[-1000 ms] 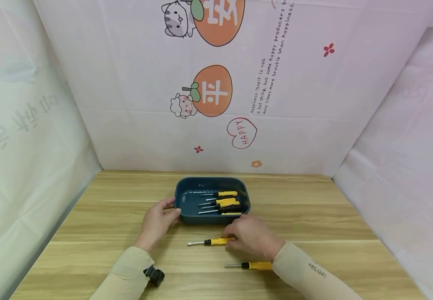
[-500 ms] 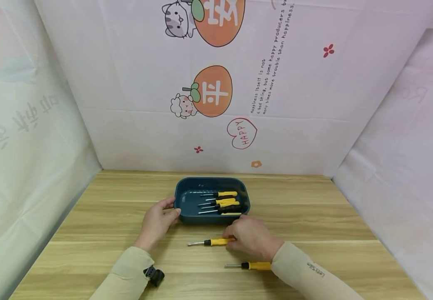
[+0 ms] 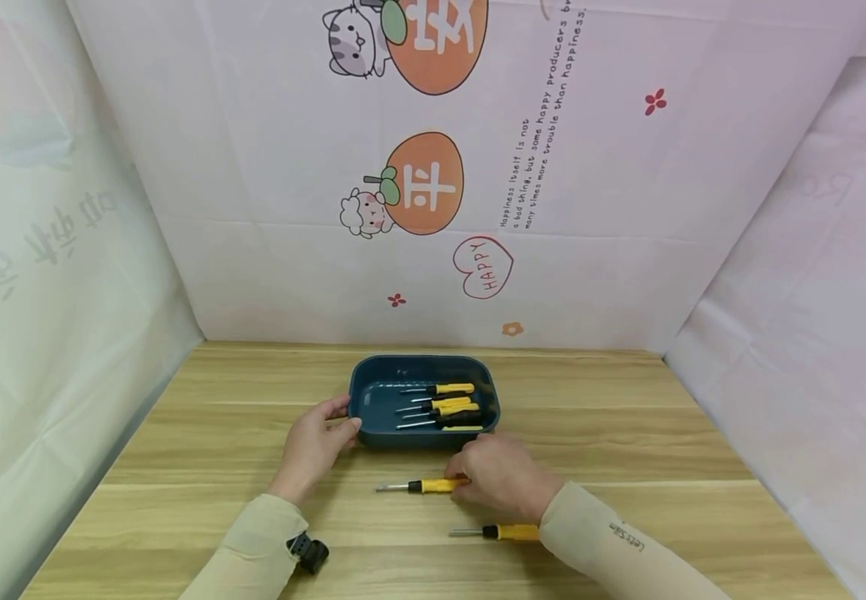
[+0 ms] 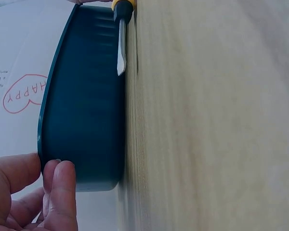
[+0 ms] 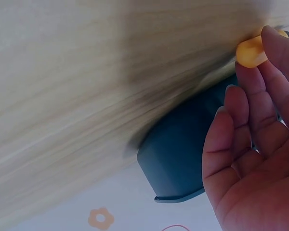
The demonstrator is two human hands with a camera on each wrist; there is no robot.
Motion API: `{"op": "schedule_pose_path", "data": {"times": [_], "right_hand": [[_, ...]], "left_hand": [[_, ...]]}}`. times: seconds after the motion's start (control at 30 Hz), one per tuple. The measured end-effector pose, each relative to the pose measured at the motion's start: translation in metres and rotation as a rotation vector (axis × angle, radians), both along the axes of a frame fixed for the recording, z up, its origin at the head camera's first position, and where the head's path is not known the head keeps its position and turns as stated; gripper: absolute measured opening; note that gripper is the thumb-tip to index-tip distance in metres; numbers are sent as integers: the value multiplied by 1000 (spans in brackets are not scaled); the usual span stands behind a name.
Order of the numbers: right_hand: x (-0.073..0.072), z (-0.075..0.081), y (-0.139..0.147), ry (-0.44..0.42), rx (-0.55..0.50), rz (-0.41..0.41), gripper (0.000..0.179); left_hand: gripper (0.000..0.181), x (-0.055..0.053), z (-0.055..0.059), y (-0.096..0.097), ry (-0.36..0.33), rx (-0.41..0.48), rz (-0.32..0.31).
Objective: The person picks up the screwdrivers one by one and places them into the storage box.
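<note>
My left hand [image 3: 312, 446] pinches the left end of a dark blue rectangular container [image 3: 417, 439], thumb at the rim and fingers against the wall. In the right wrist view, the thumb and fingertips of my right hand [image 5: 260, 144] pinch the yellow handle end of a flathead screwdriver [image 5: 251, 52]. Its blade points left in the head view, in front of the container. Several yellow-and-black screwdrivers [image 3: 451, 407] lie inside the container at its right side. Another yellow-handled screwdriver [image 3: 515, 532] lies nearer me, its handle end hidden by the right sleeve.
The wooden table [image 3: 200, 450] runs back to a printed white sheet [image 3: 290, 275], with white sheets also at both sides. A black device [image 3: 308, 552] is strapped at my left wrist.
My right wrist and sleeve have shifted slightly left, while the fingers stay at the screwdriver handle. The left hand and container hold their places.
</note>
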State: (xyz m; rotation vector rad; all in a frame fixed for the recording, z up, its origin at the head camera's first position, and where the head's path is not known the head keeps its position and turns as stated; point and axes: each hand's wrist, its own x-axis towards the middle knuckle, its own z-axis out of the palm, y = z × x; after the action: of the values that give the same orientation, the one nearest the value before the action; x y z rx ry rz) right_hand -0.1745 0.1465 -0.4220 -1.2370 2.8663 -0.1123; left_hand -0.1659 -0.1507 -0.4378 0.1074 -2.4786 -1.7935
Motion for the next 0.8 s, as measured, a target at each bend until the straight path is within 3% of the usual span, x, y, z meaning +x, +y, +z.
{"op": "schedule_pose_path", "data": {"times": [0.8], "right_hand": [[1, -2, -1, -19, 18, 25, 13]], "left_hand": [[53, 0, -1, -1, 1, 1, 1]]}}
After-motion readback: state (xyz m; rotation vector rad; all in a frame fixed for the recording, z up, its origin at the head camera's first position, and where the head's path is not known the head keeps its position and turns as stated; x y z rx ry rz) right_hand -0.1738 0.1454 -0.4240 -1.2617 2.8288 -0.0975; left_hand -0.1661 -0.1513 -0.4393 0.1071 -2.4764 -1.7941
